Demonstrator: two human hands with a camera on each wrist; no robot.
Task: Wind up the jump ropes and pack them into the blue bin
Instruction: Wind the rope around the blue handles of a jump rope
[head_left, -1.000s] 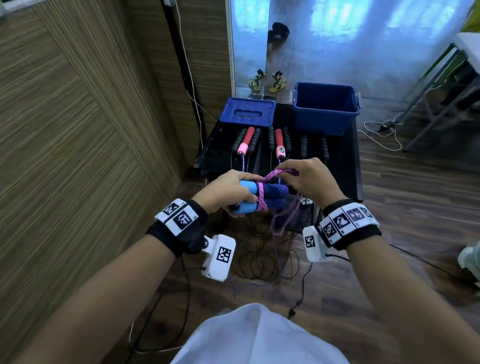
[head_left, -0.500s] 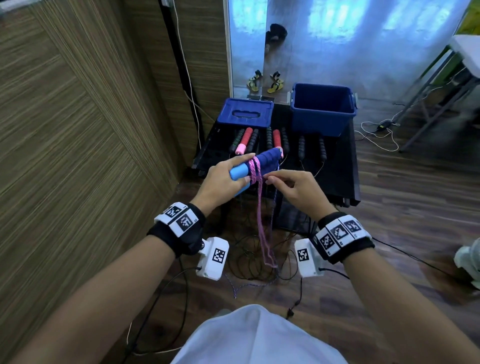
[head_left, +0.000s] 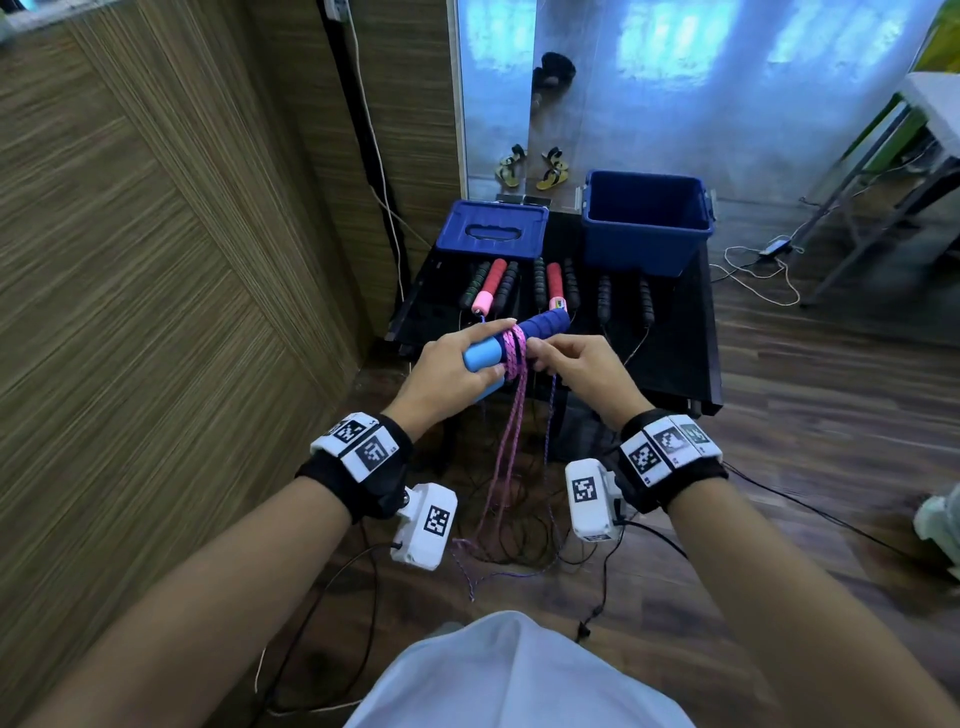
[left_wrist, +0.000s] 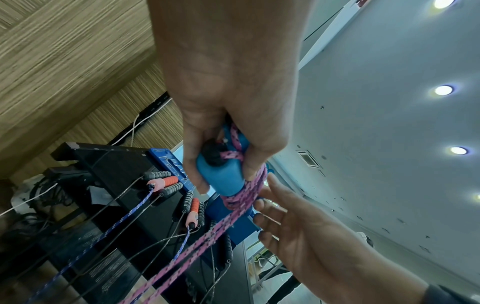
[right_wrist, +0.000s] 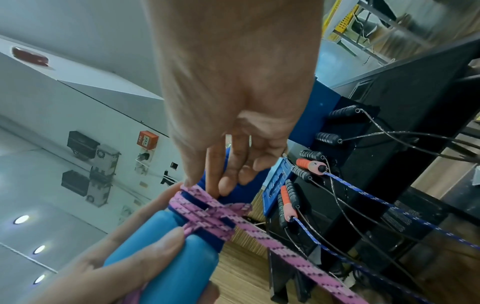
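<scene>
A jump rope's two blue handles (head_left: 540, 325) are held together in my left hand (head_left: 491, 349), which grips their light blue ends (left_wrist: 223, 181) above the table's front edge. A pink rope (head_left: 506, 431) is wound a few turns round the handles (right_wrist: 207, 214), and the rest hangs down to the floor. My right hand (head_left: 537, 353) is right of the turns, thumb and forefinger pinching the rope there. The blue bin (head_left: 639, 249) stands open at the table's back right, with nothing visible inside.
The bin's blue lid (head_left: 491, 231) lies at the back left of the black table (head_left: 670, 343). Several other ropes lie there: red-and-pink handles (head_left: 493, 280) and black ribbed handles (head_left: 603, 299), cords trailing over the front edge. A wood wall runs along the left.
Both hands have lifted the handles up and forward from near my body to the table's edge. The loose pink loop is now pulled down into a straight hanging strand.
</scene>
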